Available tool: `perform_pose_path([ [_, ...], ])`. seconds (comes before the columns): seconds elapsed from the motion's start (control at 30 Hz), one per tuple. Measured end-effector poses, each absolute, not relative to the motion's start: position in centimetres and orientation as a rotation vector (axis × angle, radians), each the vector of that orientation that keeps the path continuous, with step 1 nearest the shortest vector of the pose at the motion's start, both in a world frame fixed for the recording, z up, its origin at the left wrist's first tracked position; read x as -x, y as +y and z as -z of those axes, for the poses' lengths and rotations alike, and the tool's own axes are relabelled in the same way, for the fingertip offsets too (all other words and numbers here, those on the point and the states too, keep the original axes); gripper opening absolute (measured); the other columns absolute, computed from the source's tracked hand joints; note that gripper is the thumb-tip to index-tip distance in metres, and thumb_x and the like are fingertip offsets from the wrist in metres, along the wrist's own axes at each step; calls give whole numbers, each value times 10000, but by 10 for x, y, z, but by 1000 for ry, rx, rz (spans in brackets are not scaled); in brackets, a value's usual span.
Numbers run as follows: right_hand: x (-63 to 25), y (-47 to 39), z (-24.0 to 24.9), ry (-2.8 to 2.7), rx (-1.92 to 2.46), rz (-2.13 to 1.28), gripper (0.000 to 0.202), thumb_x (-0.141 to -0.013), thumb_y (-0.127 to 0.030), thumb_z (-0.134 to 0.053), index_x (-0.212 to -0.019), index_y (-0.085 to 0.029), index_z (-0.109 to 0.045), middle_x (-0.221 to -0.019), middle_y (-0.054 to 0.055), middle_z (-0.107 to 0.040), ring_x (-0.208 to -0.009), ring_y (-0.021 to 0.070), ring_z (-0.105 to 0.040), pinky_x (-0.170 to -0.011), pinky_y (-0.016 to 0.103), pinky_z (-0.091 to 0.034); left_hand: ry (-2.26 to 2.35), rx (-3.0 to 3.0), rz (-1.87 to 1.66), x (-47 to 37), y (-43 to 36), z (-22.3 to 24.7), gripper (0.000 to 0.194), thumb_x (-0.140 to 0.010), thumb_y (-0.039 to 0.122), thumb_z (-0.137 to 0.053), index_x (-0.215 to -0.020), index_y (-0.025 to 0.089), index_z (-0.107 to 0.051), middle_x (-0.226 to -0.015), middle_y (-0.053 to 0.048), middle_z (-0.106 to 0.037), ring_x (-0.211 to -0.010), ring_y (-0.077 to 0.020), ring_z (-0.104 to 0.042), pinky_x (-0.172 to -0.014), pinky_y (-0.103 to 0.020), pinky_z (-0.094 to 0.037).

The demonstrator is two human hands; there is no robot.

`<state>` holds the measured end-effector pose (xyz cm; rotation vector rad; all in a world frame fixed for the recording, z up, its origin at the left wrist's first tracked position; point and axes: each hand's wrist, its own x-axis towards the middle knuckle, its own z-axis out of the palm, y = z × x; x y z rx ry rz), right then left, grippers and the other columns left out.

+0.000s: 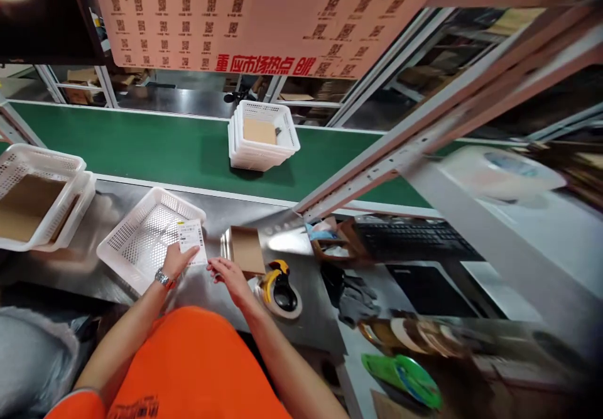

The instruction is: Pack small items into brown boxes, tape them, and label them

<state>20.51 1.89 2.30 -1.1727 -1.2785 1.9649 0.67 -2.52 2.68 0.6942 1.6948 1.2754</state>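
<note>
White paper label [191,233] is pinched in the left hand [175,262], thumb on top, over the right side of the plastic basket [148,233] on the metal worktop [285,244]. The right hand [229,274] is half open beside the label's edge, seemingly empty. Handling the label looks like the step in hand; the next move calls for keeping it flat and uncreased.

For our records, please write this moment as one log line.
left hand: holds white printed label | right hand: at label's edge, contact unclear | near: white basket, brown cardboard, tape dispenser
</note>
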Motion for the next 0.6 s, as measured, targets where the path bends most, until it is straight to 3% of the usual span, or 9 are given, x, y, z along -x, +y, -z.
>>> perform_pose_path([
  [0.23,-217,9,-23,-1233,1203,-1931,545,-670,-702,-949,-822,-208,-780,-812,34,-744,-704,166,-567,-644,305,-414,1698,-675,-1228,-21,-24,-32,228,-835,283,-912,-989,124,-860,-1170,-216,-882,-1114,-354,-845,-1000,-434,-649],
  [0.6,-225,13,-22,-1234,1202,-1874,607,-656,-775,-951,-785,-199,-813,-778,44,-762,-676,165,-555,-645,318,-403,1663,-653,-1177,-36,-15,-33,304,-826,387,-931,-986,147,-835,-1199,-206,-877,-1157,-364,-831,-1026,-433,-637],
])
